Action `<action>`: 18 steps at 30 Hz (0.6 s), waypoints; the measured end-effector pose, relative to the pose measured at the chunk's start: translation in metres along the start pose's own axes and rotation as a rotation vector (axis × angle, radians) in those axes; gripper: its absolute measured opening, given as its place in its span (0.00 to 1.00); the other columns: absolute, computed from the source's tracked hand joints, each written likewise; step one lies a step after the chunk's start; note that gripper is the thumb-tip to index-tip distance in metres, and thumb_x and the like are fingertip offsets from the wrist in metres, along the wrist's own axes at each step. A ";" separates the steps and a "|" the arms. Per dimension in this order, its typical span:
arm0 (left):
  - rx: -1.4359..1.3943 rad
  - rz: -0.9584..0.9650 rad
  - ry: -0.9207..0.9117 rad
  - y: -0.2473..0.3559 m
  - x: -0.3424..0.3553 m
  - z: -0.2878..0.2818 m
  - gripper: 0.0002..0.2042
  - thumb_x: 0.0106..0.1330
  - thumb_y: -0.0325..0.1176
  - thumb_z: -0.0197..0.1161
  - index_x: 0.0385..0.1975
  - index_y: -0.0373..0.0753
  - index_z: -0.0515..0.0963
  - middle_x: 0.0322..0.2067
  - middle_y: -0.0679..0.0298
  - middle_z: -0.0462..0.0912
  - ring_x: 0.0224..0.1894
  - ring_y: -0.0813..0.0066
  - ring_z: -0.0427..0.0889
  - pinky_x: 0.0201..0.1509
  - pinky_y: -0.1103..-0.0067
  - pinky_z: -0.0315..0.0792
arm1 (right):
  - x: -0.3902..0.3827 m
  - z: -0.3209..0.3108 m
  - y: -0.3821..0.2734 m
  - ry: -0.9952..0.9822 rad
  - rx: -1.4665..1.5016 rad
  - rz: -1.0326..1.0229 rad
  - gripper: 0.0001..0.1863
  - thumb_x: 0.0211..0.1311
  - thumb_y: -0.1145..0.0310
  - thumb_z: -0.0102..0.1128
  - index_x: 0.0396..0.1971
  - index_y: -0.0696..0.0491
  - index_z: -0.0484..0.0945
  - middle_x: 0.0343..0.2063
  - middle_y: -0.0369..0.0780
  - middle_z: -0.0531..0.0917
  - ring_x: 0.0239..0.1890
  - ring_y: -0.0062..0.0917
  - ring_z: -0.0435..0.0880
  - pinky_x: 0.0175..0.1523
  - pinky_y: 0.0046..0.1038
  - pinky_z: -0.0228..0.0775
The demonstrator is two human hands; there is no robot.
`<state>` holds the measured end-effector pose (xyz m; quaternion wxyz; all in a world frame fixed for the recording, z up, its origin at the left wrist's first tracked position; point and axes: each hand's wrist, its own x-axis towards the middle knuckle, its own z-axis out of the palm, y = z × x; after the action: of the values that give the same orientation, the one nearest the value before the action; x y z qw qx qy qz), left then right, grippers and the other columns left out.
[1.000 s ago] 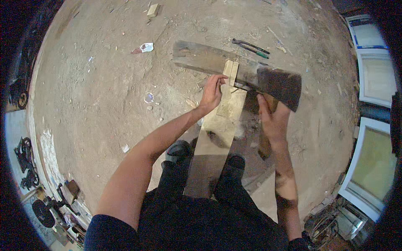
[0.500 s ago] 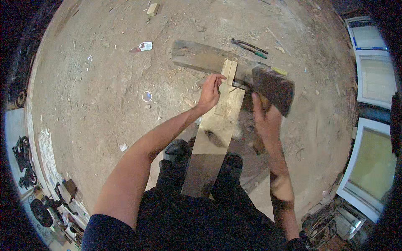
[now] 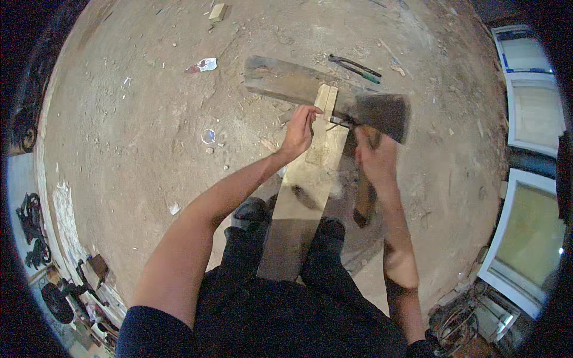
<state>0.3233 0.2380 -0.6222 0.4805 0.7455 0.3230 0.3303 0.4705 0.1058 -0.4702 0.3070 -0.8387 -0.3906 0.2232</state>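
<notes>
A long pale plank (image 3: 307,179) runs away from me between my black shoes (image 3: 251,209). Its far end lies on a dark weathered beam (image 3: 277,79) set crosswise on the dirt floor. My left hand (image 3: 298,128) pinches the plank's left edge near that end, beside a small bent piece of metal (image 3: 337,123). My right hand (image 3: 376,156) grips the wooden handle of an axe (image 3: 382,113). The axe's dark, blurred head hangs just right of the plank, over the beam's end.
Green-handled pliers (image 3: 355,65) lie on the dirt behind the beam. A small wood block (image 3: 216,12), a paper scrap (image 3: 203,64) and a round lid (image 3: 208,136) are scattered to the left. White window frames (image 3: 531,101) lean at the right. Dark clutter (image 3: 89,280) sits lower left.
The axe head and my right hand have shifted a little left and up, toward the plank's end, and are motion-blurred. My left hand stays on the plank.
</notes>
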 end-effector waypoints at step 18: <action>0.026 0.023 0.013 0.002 -0.004 -0.003 0.12 0.79 0.29 0.44 0.49 0.39 0.77 0.34 0.57 0.76 0.38 0.59 0.75 0.46 0.65 0.71 | -0.005 -0.005 -0.003 -0.115 -0.016 0.099 0.14 0.72 0.60 0.62 0.33 0.57 0.83 0.16 0.35 0.78 0.17 0.19 0.79 0.24 0.27 0.69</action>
<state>0.3188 0.2362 -0.6197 0.4648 0.7532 0.3218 0.3362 0.4687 0.1018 -0.4637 0.2658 -0.8451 -0.3677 0.2828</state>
